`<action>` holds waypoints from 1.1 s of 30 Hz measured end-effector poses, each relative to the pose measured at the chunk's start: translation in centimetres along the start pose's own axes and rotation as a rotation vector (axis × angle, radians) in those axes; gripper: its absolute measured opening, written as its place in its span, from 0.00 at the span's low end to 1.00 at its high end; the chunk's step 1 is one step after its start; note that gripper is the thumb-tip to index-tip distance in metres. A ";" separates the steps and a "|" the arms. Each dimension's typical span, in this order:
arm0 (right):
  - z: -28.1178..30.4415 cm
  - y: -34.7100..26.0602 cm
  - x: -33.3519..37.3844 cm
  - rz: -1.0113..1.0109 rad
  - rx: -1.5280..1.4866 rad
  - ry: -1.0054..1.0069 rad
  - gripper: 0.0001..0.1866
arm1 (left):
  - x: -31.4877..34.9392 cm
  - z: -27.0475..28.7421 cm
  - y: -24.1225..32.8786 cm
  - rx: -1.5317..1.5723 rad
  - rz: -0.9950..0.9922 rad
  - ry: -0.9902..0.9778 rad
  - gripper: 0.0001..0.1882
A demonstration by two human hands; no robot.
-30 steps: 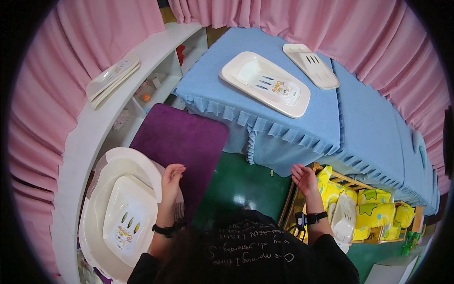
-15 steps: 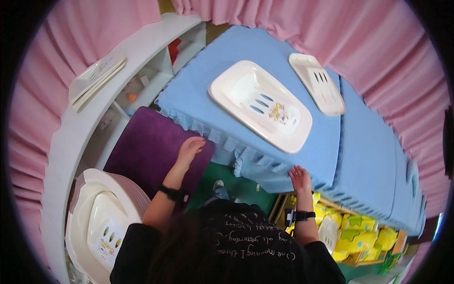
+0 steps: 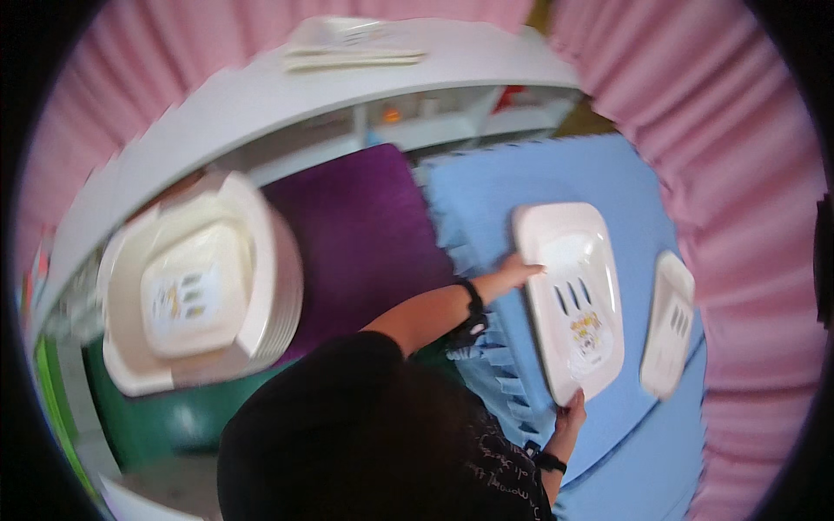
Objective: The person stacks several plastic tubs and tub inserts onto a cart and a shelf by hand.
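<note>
On the blue bed cover [image 3: 486, 174] lies a long cream plastic bath tray [image 3: 599, 286] with a raised rim, dark slots and a cartoon print in its hollow. My left hand [image 3: 519, 271] holds its near left rim, toward the far end, fingertips over the edge. At the near end, my right hand [image 3: 570, 413] grips the rim with the thumb on top and the other fingers mostly hidden below. A smaller, narrower cream slotted tray [image 3: 669, 326] lies to the right, apart from both hands.
At left stands a stack of cream tubs [image 3: 282, 304] with a slotted piece inside. A purple mat [image 3: 356, 234] lies beyond it on the green floor [image 3: 191, 425]. More cream trays [image 3: 352, 59] lie on the white shelf unit [image 3: 469, 56]. Pink curtains [image 3: 747, 217] hang around.
My view has turned left. Both hands, earlier open and apart from the bath tray, are now on its rim. The tray appears to lie on the bed still.
</note>
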State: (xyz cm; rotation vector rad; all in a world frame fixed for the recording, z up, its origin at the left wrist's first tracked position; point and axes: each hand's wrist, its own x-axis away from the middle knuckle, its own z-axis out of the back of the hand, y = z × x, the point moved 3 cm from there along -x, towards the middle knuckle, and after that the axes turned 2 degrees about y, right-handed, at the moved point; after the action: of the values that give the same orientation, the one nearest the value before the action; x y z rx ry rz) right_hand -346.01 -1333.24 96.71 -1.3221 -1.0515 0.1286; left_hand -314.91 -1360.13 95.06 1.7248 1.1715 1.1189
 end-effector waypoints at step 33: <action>-45.8 10.7 29.0 0.166 0.406 -1.509 0.28 | 66.4 42.9 14.4 0.529 -0.359 0.698 0.19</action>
State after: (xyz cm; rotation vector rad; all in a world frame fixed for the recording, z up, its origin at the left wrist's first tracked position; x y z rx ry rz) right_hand -293.44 -1345.02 109.12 -0.7834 -1.9673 1.5536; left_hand -257.54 -1306.03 110.24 1.4020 2.2751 1.2940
